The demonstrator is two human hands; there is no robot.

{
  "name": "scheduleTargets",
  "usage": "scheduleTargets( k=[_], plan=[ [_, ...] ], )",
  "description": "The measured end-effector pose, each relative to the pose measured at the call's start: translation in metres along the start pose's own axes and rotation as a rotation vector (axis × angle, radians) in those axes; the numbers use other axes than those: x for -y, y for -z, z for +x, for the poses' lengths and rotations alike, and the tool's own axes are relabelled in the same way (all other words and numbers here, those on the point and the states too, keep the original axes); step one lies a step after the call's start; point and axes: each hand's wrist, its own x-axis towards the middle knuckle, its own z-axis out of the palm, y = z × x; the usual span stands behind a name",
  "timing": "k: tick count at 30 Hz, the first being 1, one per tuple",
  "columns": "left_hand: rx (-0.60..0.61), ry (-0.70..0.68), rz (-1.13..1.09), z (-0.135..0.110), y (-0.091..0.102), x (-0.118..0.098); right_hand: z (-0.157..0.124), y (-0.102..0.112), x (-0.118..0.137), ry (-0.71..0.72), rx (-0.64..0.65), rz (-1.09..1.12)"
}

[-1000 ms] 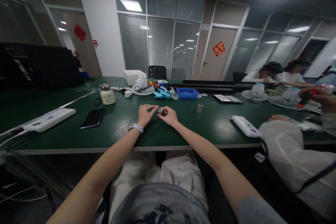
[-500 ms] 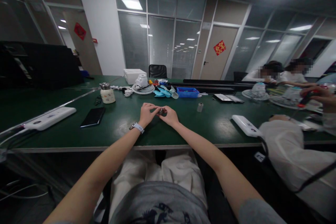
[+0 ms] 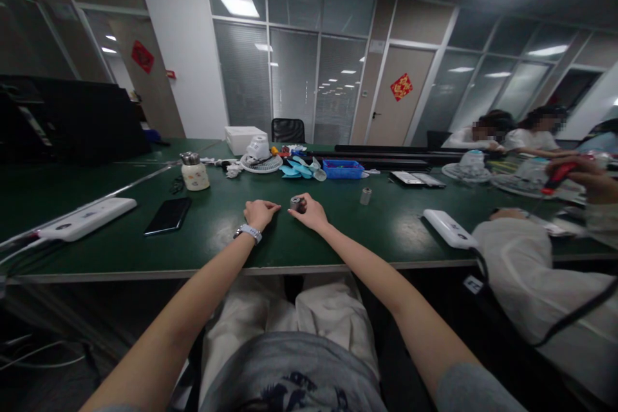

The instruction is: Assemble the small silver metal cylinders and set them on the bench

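My right hand [image 3: 311,212] rests on the green table [image 3: 120,238], its fingers pinched round a small dark metal cylinder [image 3: 296,203]. My left hand [image 3: 259,213] lies on the table a little to the left of it, fingers curled in with nothing visible in them; a white watch [image 3: 250,232] sits on that wrist. A second small grey cylinder [image 3: 365,196] stands alone to the right, out of reach of both hands.
A black phone [image 3: 168,215], a white power strip [image 3: 82,219] and a cream flask [image 3: 194,172] lie to the left. Fan parts [image 3: 261,158], blue blades [image 3: 300,170] and a blue tray [image 3: 344,169] sit further back. Another white power strip [image 3: 449,229] and a seated person [image 3: 541,290] are on the right.
My left hand has let go of the small cylinder, drawn back to the left and closed on the table. My right hand stays on the cylinder.
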Motion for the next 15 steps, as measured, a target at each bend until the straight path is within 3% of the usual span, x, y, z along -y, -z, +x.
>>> scheduleTargets(
  k=[5, 8, 11, 15],
  plan=[
    [0.015, -0.022, 0.012, -0.002, 0.002, 0.000, 0.000, -0.001, 0.000, -0.011, 0.033, 0.025],
    [0.022, -0.035, 0.012, 0.000, 0.000, 0.004, 0.004, 0.007, 0.000, -0.001, -0.035, 0.008],
    [0.042, -0.038, 0.014, 0.002, 0.000, 0.005, 0.010, 0.030, -0.011, -0.038, -0.242, -0.031],
    [0.068, -0.033, 0.021, -0.001, 0.004, 0.002, 0.011, 0.078, -0.050, -0.214, -0.596, -0.177]
  ],
)
